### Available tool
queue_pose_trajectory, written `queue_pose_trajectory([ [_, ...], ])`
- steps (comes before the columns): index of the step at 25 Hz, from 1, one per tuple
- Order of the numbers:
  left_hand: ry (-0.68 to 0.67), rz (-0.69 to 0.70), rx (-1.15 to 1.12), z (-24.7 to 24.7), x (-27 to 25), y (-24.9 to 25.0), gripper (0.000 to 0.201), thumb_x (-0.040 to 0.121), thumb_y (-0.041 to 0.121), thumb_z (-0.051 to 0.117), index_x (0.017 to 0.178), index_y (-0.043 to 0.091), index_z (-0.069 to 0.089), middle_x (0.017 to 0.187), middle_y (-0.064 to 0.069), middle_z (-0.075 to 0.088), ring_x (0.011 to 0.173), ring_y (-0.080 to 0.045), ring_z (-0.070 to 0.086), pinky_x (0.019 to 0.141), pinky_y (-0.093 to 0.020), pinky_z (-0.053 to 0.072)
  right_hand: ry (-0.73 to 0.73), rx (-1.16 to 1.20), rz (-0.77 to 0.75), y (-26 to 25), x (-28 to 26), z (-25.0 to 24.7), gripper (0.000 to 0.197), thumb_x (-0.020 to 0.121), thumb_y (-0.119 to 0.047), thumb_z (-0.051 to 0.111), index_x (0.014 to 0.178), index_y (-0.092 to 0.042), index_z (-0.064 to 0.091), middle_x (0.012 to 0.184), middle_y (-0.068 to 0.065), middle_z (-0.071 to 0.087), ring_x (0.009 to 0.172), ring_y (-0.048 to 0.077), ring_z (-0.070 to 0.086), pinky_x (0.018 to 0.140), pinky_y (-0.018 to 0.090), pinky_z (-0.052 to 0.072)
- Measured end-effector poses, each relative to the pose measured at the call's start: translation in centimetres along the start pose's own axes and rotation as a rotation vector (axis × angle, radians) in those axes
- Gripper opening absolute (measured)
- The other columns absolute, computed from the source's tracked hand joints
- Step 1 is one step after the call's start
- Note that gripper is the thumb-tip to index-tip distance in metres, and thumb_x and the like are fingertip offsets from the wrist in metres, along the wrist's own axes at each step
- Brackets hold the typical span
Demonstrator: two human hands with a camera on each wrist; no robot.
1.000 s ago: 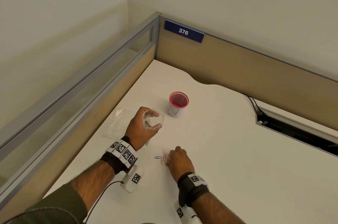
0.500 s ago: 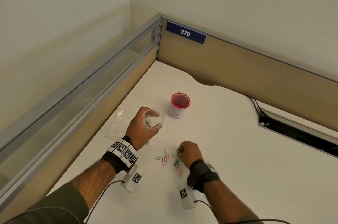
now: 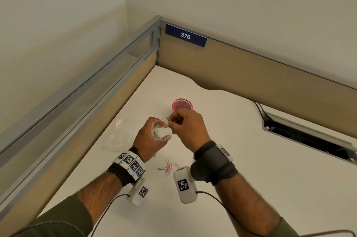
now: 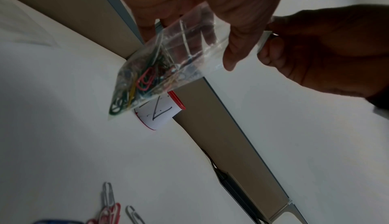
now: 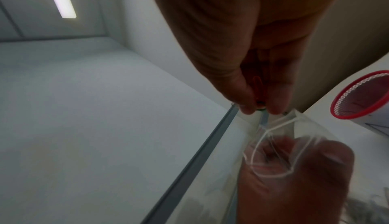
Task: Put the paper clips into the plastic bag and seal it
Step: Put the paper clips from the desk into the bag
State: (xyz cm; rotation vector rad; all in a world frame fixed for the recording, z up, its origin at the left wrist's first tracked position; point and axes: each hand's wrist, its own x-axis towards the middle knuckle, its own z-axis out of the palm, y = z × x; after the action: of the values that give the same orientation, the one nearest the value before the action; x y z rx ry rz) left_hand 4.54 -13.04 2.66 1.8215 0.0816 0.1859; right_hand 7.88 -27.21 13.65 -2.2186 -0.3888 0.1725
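Observation:
My left hand (image 3: 149, 138) holds a small clear plastic bag (image 3: 161, 132) up above the desk, its mouth held wide. In the left wrist view the bag (image 4: 168, 64) hangs with several coloured paper clips (image 4: 145, 79) in its bottom. My right hand (image 3: 185, 126) is just over the bag's mouth and pinches a few paper clips (image 5: 257, 84) between thumb and fingers. The mouth of the bag (image 5: 273, 154) shows right below those fingertips. Several loose paper clips (image 3: 167, 168) lie on the desk near my wrists.
A red mesh cup (image 3: 182, 105) with a white label stands just behind my hands. A second, flat plastic bag (image 3: 120, 134) lies left of my left hand. Partition walls (image 3: 251, 74) close the desk corner; a cable slot (image 3: 309, 134) opens at the right.
My right hand has lifted from the clips on the desk and moved up and forward to the bag's mouth, carrying clips. The left hand keeps the bag in the same place.

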Motion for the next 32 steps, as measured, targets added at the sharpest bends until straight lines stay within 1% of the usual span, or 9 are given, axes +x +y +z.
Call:
queue_pose_trajectory([
  [4,-0.014,-0.008,-0.033,-0.1,-0.1,-0.2,0.050,0.072,0.017,0.081,0.111,0.025,0.051,0.107,0.006,0.065,0.107,-0.016,0.064,0.091,-0.033,0.053,0.019,-0.068,-0.046,0.0,-0.2,1.5,0.007,0.087,-0.020,0.067,0.091,-0.016,0.070,0.085,-0.003,0.069,0.076,0.013,0.064,0.074,0.034,0.058],
  [9,0.027,-0.022,0.016,-0.7,-0.4,-0.2,0.042,0.077,0.013,0.080,0.110,0.018,0.054,0.113,0.006,0.064,0.115,-0.009,0.059,0.092,-0.013,0.043,0.132,-0.075,-0.026,3.1,-0.5,0.3,0.006,0.089,-0.017,0.064,0.091,-0.017,0.070,0.087,-0.007,0.066,0.078,0.013,0.062,0.077,0.028,0.055],
  [13,0.041,-0.027,0.012,-1.5,-0.6,-0.5,0.042,0.077,0.012,0.081,0.110,0.017,0.055,0.113,0.007,0.065,0.116,-0.008,0.059,0.096,-0.019,0.045,-0.155,-0.345,0.079,8.7,-1.8,3.7,0.015,0.090,-0.025,0.061,0.103,-0.020,0.068,0.105,0.000,0.063,0.099,0.018,0.059,0.090,0.034,0.049],
  [17,0.048,-0.011,0.010,-2.0,-0.5,-0.2,0.043,0.077,0.012,0.081,0.111,0.016,0.054,0.114,0.008,0.065,0.116,-0.007,0.059,0.097,-0.020,0.045,-0.461,-0.509,-0.082,11.2,-3.3,8.9,0.026,0.089,-0.022,0.062,0.115,-0.021,0.065,0.125,0.002,0.056,0.118,0.021,0.046,0.097,0.034,0.043],
  [20,0.052,-0.014,0.017,-2.4,-0.4,-0.3,0.043,0.078,0.012,0.080,0.111,0.016,0.054,0.115,0.006,0.065,0.117,-0.007,0.059,0.098,-0.017,0.044,-0.526,-0.591,-0.209,11.8,-3.6,10.9,0.028,0.087,-0.017,0.064,0.115,-0.020,0.065,0.126,0.004,0.055,0.116,0.024,0.046,0.096,0.037,0.046],
  [23,0.071,-0.023,-0.009,-2.9,-0.3,-0.4,0.041,0.078,0.011,0.080,0.110,0.017,0.054,0.115,0.007,0.065,0.118,-0.006,0.058,0.098,-0.022,0.045,-0.531,-0.642,-0.235,13.1,-3.8,10.7,0.017,0.090,-0.013,0.054,0.104,-0.013,0.065,0.112,0.008,0.057,0.105,0.029,0.049,0.083,0.039,0.048],
  [27,0.090,-0.021,-0.029,-3.1,-0.1,-0.6,0.041,0.077,0.010,0.080,0.107,0.021,0.054,0.114,0.006,0.065,0.117,-0.009,0.060,0.095,-0.024,0.047,-0.495,-0.695,-0.145,15.0,-3.7,8.3,0.017,0.090,-0.012,0.047,0.095,-0.011,0.063,0.104,0.008,0.057,0.101,0.029,0.051,0.078,0.038,0.047],
  [30,0.084,-0.018,-0.040,-2.7,-0.1,-0.5,0.040,0.077,0.009,0.080,0.107,0.018,0.055,0.113,0.005,0.065,0.118,-0.012,0.060,0.098,-0.027,0.047,-0.417,-0.557,0.000,15.8,-4.1,5.5,0.023,0.090,-0.022,0.056,0.111,-0.020,0.063,0.116,0.000,0.055,0.111,0.021,0.051,0.090,0.031,0.047],
  [32,0.081,-0.019,-0.044,-2.5,-0.2,-0.6,0.040,0.077,0.009,0.080,0.108,0.016,0.055,0.114,0.005,0.065,0.119,-0.012,0.059,0.101,-0.028,0.046,-0.419,-0.506,0.080,16.2,-5.1,3.8,0.049,0.083,-0.035,0.068,0.129,-0.024,0.053,0.126,-0.004,0.048,0.117,0.017,0.046,0.096,0.029,0.045],
])
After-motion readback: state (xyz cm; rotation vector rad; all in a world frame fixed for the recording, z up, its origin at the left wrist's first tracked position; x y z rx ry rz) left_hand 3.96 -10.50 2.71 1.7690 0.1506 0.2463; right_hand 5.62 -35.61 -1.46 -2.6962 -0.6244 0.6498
